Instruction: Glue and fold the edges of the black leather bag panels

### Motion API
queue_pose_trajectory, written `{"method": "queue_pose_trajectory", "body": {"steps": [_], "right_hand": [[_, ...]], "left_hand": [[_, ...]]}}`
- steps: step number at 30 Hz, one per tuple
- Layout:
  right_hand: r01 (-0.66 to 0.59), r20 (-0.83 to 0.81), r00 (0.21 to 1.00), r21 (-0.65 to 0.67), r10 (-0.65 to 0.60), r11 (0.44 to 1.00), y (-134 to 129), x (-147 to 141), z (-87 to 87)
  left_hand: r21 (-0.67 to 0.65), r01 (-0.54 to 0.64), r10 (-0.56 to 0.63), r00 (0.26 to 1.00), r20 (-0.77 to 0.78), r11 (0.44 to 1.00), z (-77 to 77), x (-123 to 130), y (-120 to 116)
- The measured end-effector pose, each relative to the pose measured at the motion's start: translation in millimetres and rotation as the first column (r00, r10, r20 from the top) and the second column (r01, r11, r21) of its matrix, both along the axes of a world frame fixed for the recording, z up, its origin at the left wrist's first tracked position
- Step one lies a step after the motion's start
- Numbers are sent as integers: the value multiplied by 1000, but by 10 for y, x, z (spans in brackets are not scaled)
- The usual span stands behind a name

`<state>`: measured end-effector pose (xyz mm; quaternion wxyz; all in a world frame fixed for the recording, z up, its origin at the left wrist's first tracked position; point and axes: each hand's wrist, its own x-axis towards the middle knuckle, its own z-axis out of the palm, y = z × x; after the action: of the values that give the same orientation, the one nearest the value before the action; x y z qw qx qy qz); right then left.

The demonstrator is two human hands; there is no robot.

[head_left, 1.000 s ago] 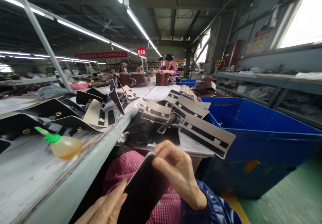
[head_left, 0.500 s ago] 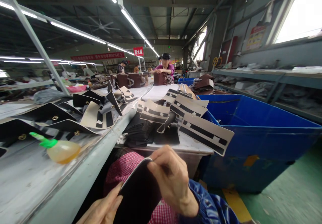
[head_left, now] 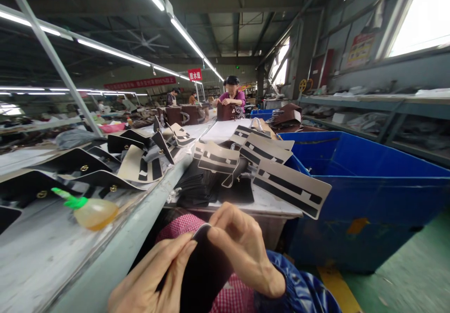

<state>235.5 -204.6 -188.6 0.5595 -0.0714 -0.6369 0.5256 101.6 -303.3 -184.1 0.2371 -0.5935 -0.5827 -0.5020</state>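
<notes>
A black panel with a pale edge, leather-like in look, is held low in front of me over a red checked cloth. My left hand pinches its upper left edge between thumb and fingers. At the top corner, close to the left fingertips, my right hand pinches the same edge. The panel's lower part runs out of view. Beyond my hands lie a stack of black pieces and several beige flaps with black strips.
On the left bench, a squeeze bottle with a green nozzle holds amber liquid, near black flaps with metal clasps. A large blue bin stands at right. Farther back, a person in purple handles a brown bag.
My left hand has slid up along the panel's edge toward my right hand. My right hand keeps its pinch at the top corner. The view has shifted slightly.
</notes>
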Motion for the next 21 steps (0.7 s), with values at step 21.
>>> {"method": "queue_pose_trajectory", "body": {"steps": [21], "right_hand": [[-348, 155, 932, 136, 327, 928, 354, 106, 124]], "left_hand": [[4, 414, -360, 787, 500, 910, 319, -351, 69]]}}
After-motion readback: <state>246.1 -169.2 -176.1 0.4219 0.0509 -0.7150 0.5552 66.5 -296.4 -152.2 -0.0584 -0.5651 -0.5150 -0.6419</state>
